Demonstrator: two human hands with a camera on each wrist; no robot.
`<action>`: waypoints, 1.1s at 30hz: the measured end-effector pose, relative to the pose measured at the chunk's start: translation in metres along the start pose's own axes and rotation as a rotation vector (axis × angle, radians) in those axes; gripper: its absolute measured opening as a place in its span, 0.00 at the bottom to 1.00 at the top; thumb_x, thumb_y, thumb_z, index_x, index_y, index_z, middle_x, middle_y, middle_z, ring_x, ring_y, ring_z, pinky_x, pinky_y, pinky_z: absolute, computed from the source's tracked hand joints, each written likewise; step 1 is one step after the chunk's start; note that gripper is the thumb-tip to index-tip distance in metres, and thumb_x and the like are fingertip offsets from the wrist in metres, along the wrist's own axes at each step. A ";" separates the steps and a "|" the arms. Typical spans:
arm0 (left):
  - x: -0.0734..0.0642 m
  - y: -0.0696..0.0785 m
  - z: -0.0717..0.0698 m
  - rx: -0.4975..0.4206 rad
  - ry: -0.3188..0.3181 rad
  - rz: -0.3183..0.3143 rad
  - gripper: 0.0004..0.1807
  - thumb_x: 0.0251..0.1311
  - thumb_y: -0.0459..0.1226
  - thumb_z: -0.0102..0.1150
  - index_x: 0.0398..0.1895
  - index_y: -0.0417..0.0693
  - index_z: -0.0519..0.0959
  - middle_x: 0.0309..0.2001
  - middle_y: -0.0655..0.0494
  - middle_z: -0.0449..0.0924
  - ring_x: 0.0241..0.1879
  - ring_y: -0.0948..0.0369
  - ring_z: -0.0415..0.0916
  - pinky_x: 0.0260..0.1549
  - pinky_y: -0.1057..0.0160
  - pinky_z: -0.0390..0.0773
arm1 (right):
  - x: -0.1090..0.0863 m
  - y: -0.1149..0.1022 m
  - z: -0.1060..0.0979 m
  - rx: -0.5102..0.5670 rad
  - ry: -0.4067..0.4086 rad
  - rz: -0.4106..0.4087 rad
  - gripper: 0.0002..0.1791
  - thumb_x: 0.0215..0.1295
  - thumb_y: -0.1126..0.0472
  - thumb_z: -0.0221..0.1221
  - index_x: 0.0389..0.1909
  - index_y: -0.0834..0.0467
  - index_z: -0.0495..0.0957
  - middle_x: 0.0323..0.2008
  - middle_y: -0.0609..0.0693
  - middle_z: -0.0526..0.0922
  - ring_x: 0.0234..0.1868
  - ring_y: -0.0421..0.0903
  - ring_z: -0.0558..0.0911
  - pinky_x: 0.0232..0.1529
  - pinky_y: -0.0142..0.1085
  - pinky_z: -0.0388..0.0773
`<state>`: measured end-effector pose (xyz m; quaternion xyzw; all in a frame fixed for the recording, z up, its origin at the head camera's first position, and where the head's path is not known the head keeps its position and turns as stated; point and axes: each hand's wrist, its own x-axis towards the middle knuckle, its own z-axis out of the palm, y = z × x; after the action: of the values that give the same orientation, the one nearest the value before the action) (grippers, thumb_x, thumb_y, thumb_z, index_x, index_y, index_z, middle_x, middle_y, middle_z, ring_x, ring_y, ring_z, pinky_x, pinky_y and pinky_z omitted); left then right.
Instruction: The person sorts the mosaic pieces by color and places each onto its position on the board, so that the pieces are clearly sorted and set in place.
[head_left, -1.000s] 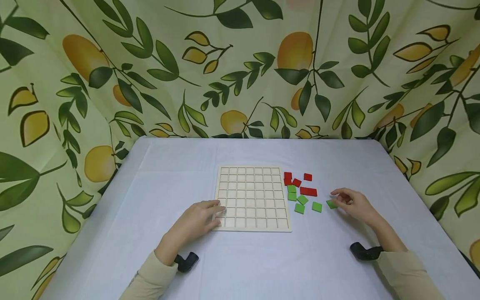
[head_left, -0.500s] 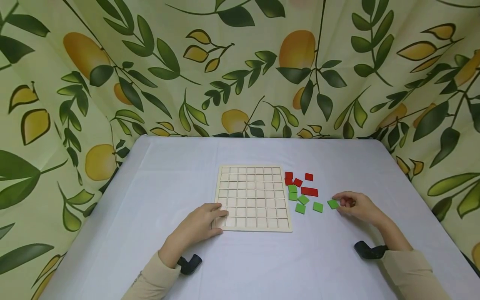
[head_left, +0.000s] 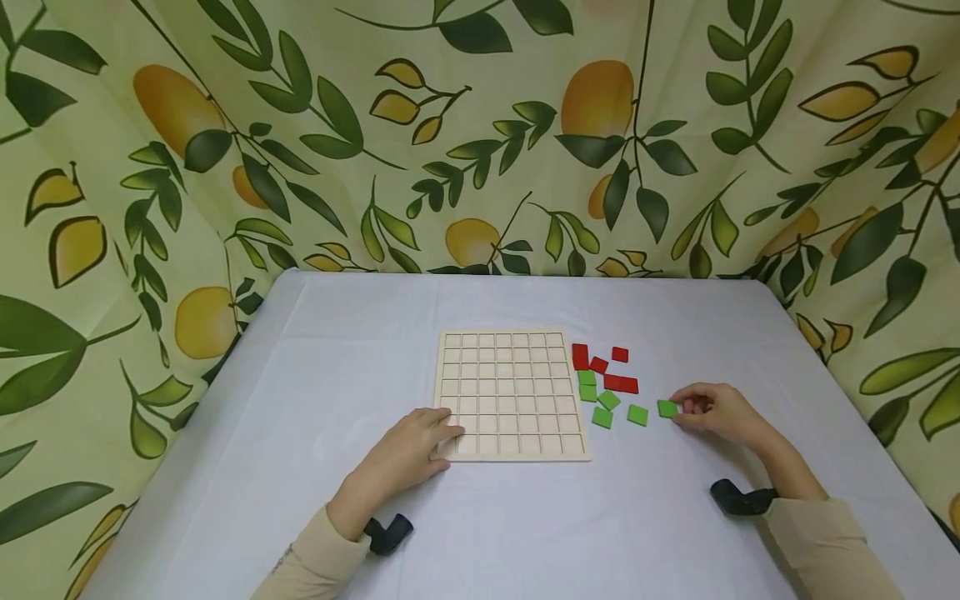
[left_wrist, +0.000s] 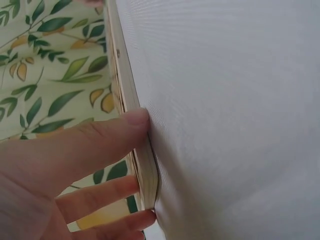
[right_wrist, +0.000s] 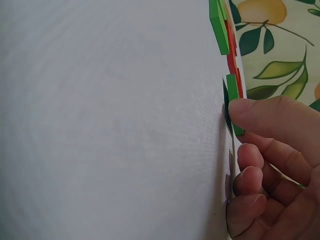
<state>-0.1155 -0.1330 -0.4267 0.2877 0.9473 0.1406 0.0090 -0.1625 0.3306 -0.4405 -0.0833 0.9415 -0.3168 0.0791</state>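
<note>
Green pinched tile [head_left: 665,409], board edge [head_left: 583,437] distant

White cloth [head_left: 360,333] covered the table [head_left: 540,533], and a kinda rumpled cream curtain [head_left: 495,50] hung behind it and along both sides, printed with big green leaves [head_left: 341,117] and orangey fruit [head_left: 597,96], lighting pretty soft

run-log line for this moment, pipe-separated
left hand: touches grid board, near-left corner | right hand: pinches green tile | other green tiles, red pieces: on table, right of board
</note>
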 end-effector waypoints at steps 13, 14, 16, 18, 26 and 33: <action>0.002 0.000 -0.003 0.112 -0.032 0.032 0.23 0.50 0.40 0.70 0.52 0.52 0.82 0.60 0.45 0.78 0.60 0.44 0.75 0.57 0.48 0.77 | 0.003 -0.012 0.005 0.019 0.030 -0.031 0.14 0.53 0.67 0.68 0.41 0.68 0.81 0.28 0.50 0.75 0.28 0.32 0.67 0.26 0.24 0.69; 0.002 0.000 -0.003 0.108 -0.034 0.029 0.23 0.50 0.40 0.70 0.53 0.52 0.82 0.60 0.45 0.77 0.60 0.44 0.74 0.57 0.47 0.77 | 0.003 -0.013 0.005 0.021 0.031 -0.034 0.14 0.53 0.67 0.68 0.41 0.68 0.81 0.28 0.50 0.75 0.28 0.32 0.67 0.27 0.24 0.69; 0.002 0.000 -0.003 0.117 -0.037 0.027 0.23 0.51 0.41 0.70 0.54 0.52 0.81 0.61 0.45 0.77 0.60 0.43 0.74 0.56 0.46 0.78 | 0.004 -0.016 0.007 0.028 0.034 -0.042 0.15 0.53 0.67 0.68 0.41 0.68 0.81 0.28 0.50 0.75 0.28 0.32 0.67 0.26 0.24 0.69; 0.001 0.000 -0.003 0.135 -0.036 0.036 0.24 0.52 0.41 0.69 0.55 0.53 0.81 0.61 0.45 0.77 0.61 0.43 0.74 0.55 0.46 0.78 | 0.006 -0.018 0.009 0.031 0.041 -0.060 0.15 0.53 0.67 0.68 0.42 0.67 0.81 0.28 0.50 0.75 0.28 0.33 0.68 0.26 0.24 0.70; -0.002 -0.001 0.000 0.188 -0.031 0.101 0.24 0.55 0.39 0.66 0.58 0.56 0.79 0.64 0.46 0.74 0.65 0.46 0.71 0.56 0.48 0.78 | 0.011 -0.030 0.018 0.064 0.065 -0.137 0.14 0.52 0.68 0.68 0.40 0.67 0.81 0.26 0.48 0.75 0.27 0.32 0.68 0.24 0.24 0.70; -0.001 -0.001 0.003 0.131 -0.064 0.089 0.22 0.61 0.40 0.61 0.60 0.57 0.77 0.67 0.46 0.71 0.67 0.45 0.69 0.59 0.45 0.76 | 0.016 -0.045 0.026 0.080 0.051 -0.126 0.14 0.53 0.66 0.68 0.40 0.66 0.81 0.26 0.49 0.74 0.28 0.33 0.68 0.26 0.24 0.69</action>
<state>-0.1147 -0.1341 -0.4299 0.3339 0.9400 0.0693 0.0139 -0.1683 0.2764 -0.4350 -0.1311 0.9226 -0.3608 0.0384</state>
